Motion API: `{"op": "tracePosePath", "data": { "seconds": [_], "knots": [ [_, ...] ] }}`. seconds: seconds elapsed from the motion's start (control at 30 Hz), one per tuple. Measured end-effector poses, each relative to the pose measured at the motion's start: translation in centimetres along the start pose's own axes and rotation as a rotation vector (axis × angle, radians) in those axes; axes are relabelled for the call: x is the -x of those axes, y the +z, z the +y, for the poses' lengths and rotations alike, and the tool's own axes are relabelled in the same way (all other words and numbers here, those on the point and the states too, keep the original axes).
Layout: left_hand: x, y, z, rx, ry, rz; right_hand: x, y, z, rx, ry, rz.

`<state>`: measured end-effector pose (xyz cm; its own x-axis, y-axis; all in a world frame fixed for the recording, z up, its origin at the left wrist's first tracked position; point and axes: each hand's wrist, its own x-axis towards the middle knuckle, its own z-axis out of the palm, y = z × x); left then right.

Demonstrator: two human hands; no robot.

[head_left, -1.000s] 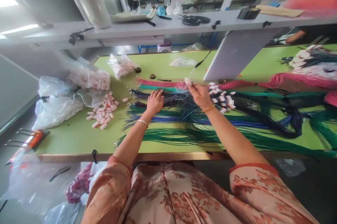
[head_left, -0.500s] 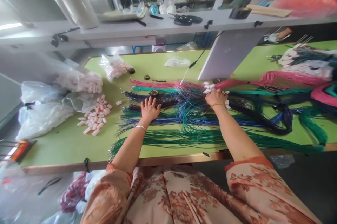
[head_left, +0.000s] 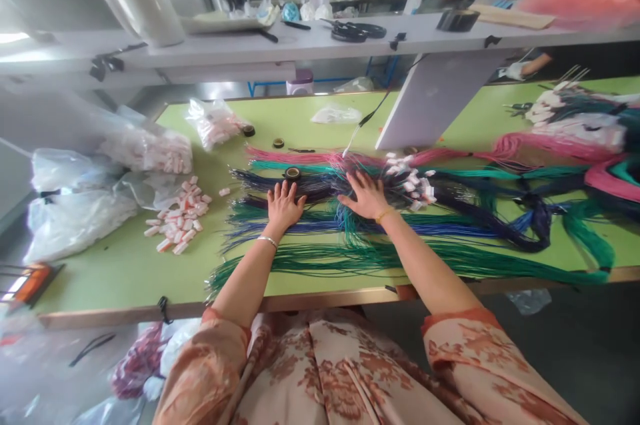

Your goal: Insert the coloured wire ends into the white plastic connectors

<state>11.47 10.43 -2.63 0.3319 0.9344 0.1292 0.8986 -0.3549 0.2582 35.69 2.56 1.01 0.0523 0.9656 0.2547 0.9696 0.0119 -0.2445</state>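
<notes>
1. The upright panel (head_left: 425, 102) stands on the desk (head_left: 125, 278), behind the wires (head_left: 320, 258). The tape roll (head_left: 293, 174) is just beyond the fingertips of your left hand (head_left: 284, 210).
2. The wires lie along the middle of the desk, their long axis from left to right; near your right hand (head_left: 367, 198) they are tangled.
3. Both your hands have a wide grip, fingers spread over the wires; white connectors (head_left: 413, 182) are beside the right one.
4. At left, two clear bags (head_left: 213, 124) contain small pieces; similar loose pieces (head_left: 181, 217) are heaped nearby.
</notes>
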Motion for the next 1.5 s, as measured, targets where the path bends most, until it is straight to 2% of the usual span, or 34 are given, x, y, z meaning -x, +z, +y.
{"op": "tracePosePath", "data": {
  "seconds": [0.1,0.2,0.3,0.4,0.47,0.53,0.57,0.63,0.73,0.87,1.03,1.13,1.23,1.3,1.33,1.4,1.5],
  "knots": [
    [0.1,0.0,0.2,0.017,0.000,-0.015,0.3,3.2,1.2,0.069,0.075,-0.095],
    [-0.2,-0.1,0.2,0.058,-0.002,-0.025,0.1,3.6,2.2,0.063,0.074,-0.116],
    [-0.3,-1.4,-0.5,0.180,-0.010,-0.050,0.0,1.2,2.0,-0.021,0.080,-0.064],
    [1.5,-4.1,-2.1,0.265,0.050,0.083,0.7,-2.2,-0.2,-0.160,0.016,0.192],
    [4.1,-6.0,-3.3,0.295,0.120,0.187,1.9,-3.6,-2.7,-0.307,-0.095,0.243],
    [7.6,-7.3,-4.4,0.287,0.163,0.229,3.4,-3.6,-5.6,-0.442,-0.246,0.097],
    [9.5,-7.7,-4.8,0.273,0.180,0.212,4.1,-3.1,-7.1,-0.478,-0.333,-0.006],
    [13.1,-7.6,-5.5,0.231,0.212,0.110,5.0,-1.3,-9.8,-0.471,-0.462,-0.185],
    [17.1,-6.5,-6.1,0.167,0.176,-0.034,5.3,1.7,-12.9,-0.342,-0.529,-0.342],
    [19.5,-5.4,-6.9,0.171,0.158,-0.034,4.4,3.8,-16.1,-0.171,-0.511,-0.410],
    [20.1,-6.0,-8.1,0.304,0.232,-0.010,3.8,4.2,-19.0,-0.122,-0.560,-0.448],
    [19.5,-7.0,-10.2,0.371,0.112,0.095,3.7,4.4,-20.0,-0.168,-0.555,-0.488],
    [18.0,-8.3,-13.9,0.219,-0.230,0.324,3.7,4.8,-20.7,-0.184,-0.578,-0.509],
    [16.9,-9.0,-16.6,0.073,-0.405,0.415,3.8,5.1,-21.0,-0.174,-0.593,-0.502],
    [16.5,-9.2,-17.7,0.021,-0.471,0.417,3.8,5.1,-21.0,-0.170,-0.599,-0.496],
    [16.1,-9.4,-19.5,-0.018,-0.549,0.337,3.9,5.2,-21.0,-0.167,-0.603,-0.487],
    [16.3,-9.3,-20.5,-0.011,-0.540,0.285,4.0,5.3,-20.8,-0.197,-0.576,-0.483]
  ]
}}
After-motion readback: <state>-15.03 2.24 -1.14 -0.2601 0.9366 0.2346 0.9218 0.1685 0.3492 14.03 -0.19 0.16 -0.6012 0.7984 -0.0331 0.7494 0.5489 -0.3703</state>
